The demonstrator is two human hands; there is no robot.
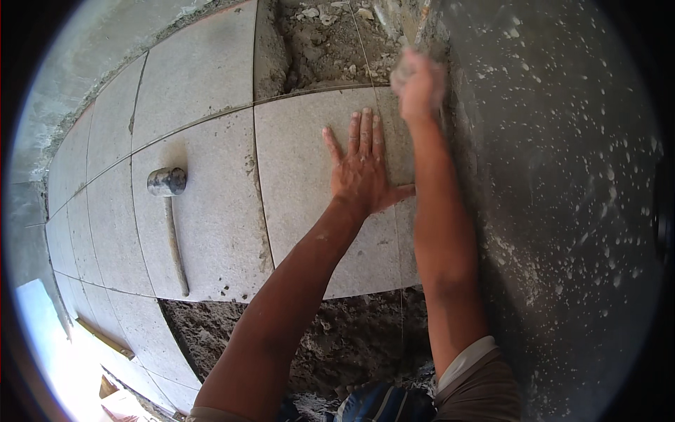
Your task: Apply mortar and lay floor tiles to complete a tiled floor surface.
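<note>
My left hand (360,172) lies flat on a light grey floor tile (302,141), fingers stretched out and thumb pointing right. Beyond it, my right hand (416,84) is closed and smeared by motion near the tile's far right corner, beside the wall. A thin, pale, stick-like hand tool (422,22) sticks out past that fist; its exact kind is too blurred to tell. A taut string (362,42) runs lengthwise over the tile near my left fingers. To the left, a rubber mallet (167,182) with a dark head and wooden handle rests on the neighbouring tile.
Rough mortar and rubble (327,53) fill a gap beyond the tile. Dark, uneven mortar (351,330) lies on the near side. A grey wall (562,176) spattered with white rises close on the right. More laid tiles (193,77) spread left, with a wooden strip (104,339) at lower left.
</note>
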